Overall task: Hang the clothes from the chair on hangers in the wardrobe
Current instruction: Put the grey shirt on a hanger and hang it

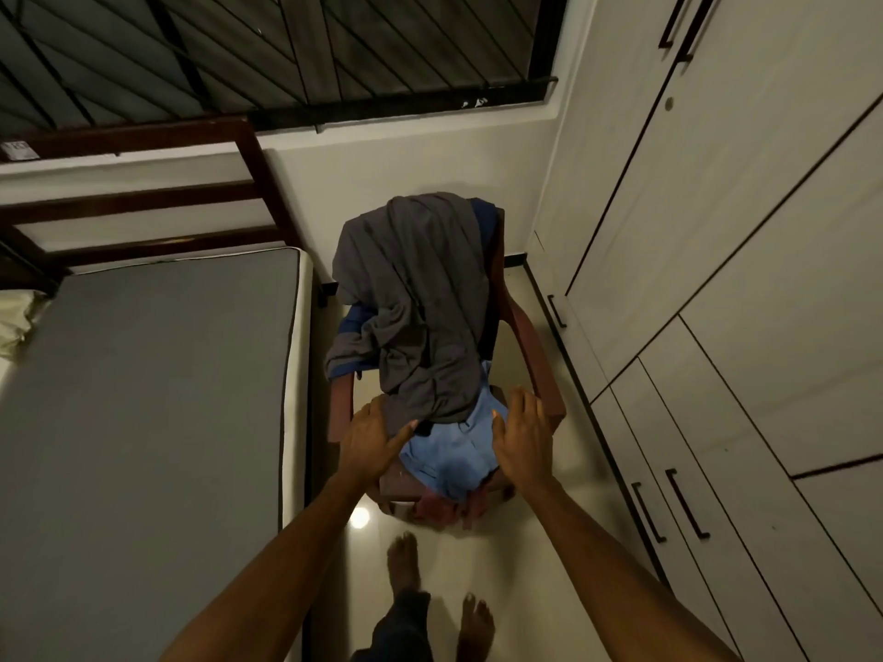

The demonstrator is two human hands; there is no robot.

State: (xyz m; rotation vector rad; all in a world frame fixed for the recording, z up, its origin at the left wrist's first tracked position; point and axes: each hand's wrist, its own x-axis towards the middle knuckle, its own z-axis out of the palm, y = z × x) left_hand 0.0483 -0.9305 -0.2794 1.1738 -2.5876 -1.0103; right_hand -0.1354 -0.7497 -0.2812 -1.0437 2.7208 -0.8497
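Wardrobe (745, 231) stood shut at 3 o'clock, chair (544, 375) at 12 with grey top (411, 303) heaped over blue shirt (449, 451). Left hand (372, 441) and right hand (523, 437) lay flat-fingered on the pile, gripping nothing. Best to lift grey top alone by its shoulders.

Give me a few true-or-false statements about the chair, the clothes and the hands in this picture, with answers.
1. A grey garment drapes over the chair back. True.
2. The wardrobe doors stand open. False: they are closed.
3. Both the left hand and the right hand reach toward the light blue garment on the seat. True.
4. The chair stands left of the bed. False: it stands right of it.
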